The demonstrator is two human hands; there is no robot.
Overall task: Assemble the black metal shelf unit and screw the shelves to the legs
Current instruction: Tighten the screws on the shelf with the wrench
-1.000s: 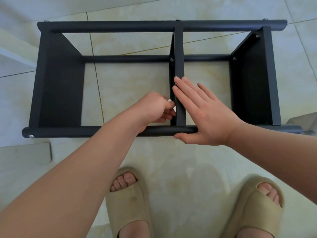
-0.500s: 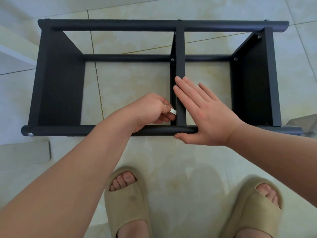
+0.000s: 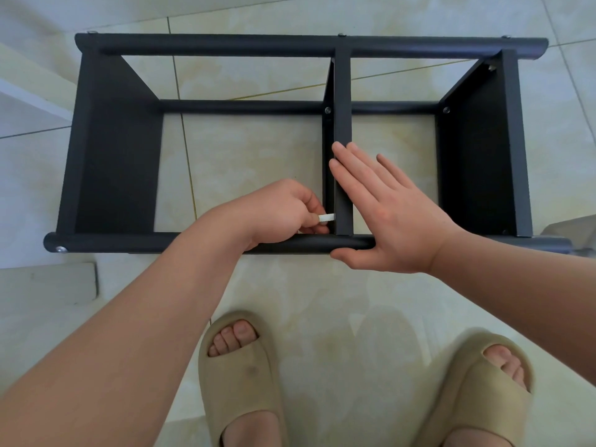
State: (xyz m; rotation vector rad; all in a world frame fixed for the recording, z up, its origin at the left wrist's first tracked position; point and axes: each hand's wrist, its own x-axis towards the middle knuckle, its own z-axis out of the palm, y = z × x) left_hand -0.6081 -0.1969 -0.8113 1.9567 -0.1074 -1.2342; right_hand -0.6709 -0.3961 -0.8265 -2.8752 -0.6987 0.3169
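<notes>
The black metal shelf unit (image 3: pixel 206 46) lies on its side on the tiled floor, with three shelves set between round legs. My right hand (image 3: pixel 383 211) lies flat with straight fingers against the middle shelf (image 3: pixel 342 101), thumb under the near leg (image 3: pixel 135 242). My left hand (image 3: pixel 277 211) pinches a small white tool (image 3: pixel 327 217) whose tip points at the middle shelf's left face, just above the near leg. Silver screw heads show at the leg ends and on the far lower leg.
My two feet in beige slippers (image 3: pixel 240 375) stand just in front of the unit. A grey flat piece (image 3: pixel 48 282) lies on the floor at the left. A grey object (image 3: pixel 577 232) pokes in at the right edge. A white edge runs at far left.
My left hand has turned and drawn back slightly, so the white tool now shows between its fingers and the middle shelf. My right hand has stayed in place.
</notes>
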